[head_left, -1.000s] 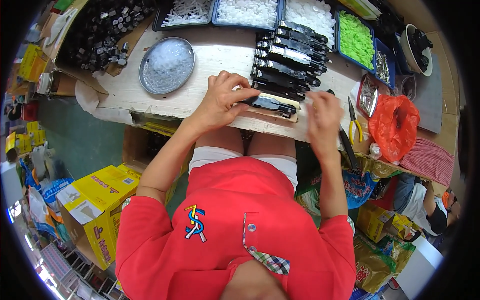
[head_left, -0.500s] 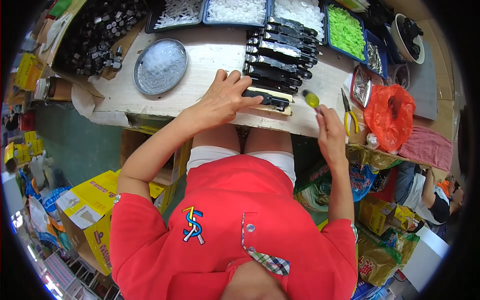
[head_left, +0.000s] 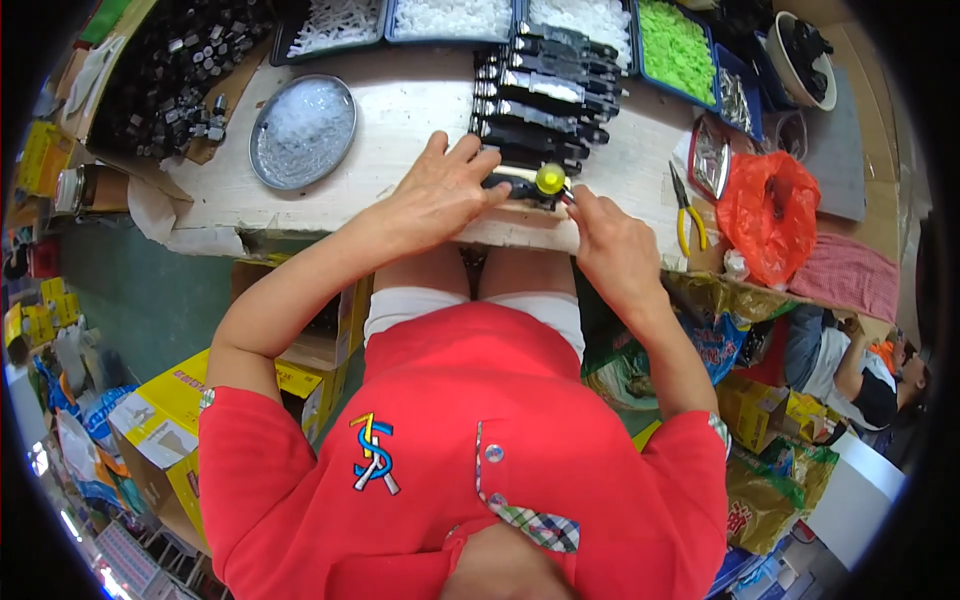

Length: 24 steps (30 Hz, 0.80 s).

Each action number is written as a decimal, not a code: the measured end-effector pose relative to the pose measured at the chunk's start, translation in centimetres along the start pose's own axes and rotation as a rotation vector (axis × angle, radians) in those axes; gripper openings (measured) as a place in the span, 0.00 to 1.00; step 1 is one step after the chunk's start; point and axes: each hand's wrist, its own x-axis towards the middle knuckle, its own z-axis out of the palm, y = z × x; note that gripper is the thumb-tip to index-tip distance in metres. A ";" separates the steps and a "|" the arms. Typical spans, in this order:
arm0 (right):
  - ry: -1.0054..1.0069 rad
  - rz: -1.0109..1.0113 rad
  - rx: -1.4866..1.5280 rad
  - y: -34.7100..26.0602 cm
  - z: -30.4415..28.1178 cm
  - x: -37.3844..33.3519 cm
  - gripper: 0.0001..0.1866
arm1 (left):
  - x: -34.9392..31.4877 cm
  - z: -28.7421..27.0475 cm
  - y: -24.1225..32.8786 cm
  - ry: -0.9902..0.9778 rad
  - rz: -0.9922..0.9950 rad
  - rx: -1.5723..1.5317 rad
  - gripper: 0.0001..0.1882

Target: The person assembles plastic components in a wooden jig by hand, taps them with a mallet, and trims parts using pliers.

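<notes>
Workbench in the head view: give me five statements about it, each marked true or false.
1. The right hand holds a yellow-headed mallet. True.
2. The left hand holds the needle-nose pliers. False: it touches an elongated black part; the pliers lie on the workbench.
3. The pliers have yellow handles. True.
4. The red plastic bag lies left of the pliers. False: it lies to their right.
5. In the picture, bright green pieces appear above the pliers. True.

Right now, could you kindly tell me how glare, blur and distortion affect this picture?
Head view: fisheye curvature bends outer edges toward the black rim; white highlights glint on the row of black parts; left hand and right hand look fairly sharp.
</notes>
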 end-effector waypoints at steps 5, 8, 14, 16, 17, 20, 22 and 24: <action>0.089 -0.084 0.025 -0.8 -1.5 0.0 0.09 | -0.3 0.1 -0.3 -0.023 0.004 0.013 0.23; -0.021 -0.039 -0.006 -0.4 0.0 0.3 0.08 | -0.3 0.7 -0.9 0.027 -0.069 -0.201 0.22; 0.217 -0.145 0.330 -2.4 0.0 1.2 0.13 | 0.0 1.1 -1.3 0.171 -0.382 -0.454 0.24; -0.137 -0.052 0.060 -3.2 1.2 2.5 0.08 | -0.3 1.2 -0.9 0.214 -0.432 -0.490 0.25; -0.131 -0.055 0.058 -3.2 0.9 2.9 0.08 | -0.6 1.5 -0.7 0.229 -0.461 -0.500 0.24; 0.182 -0.062 0.377 -3.9 -1.5 3.6 0.07 | -1.4 1.9 0.4 0.348 -0.470 -0.506 0.23; -0.067 -0.040 0.151 -3.6 0.6 4.4 0.08 | -1.5 2.7 0.6 0.502 -0.399 -0.456 0.19; -0.147 -0.012 0.137 -3.3 0.4 5.2 0.09 | -2.2 3.4 1.1 0.526 -0.376 -0.289 0.17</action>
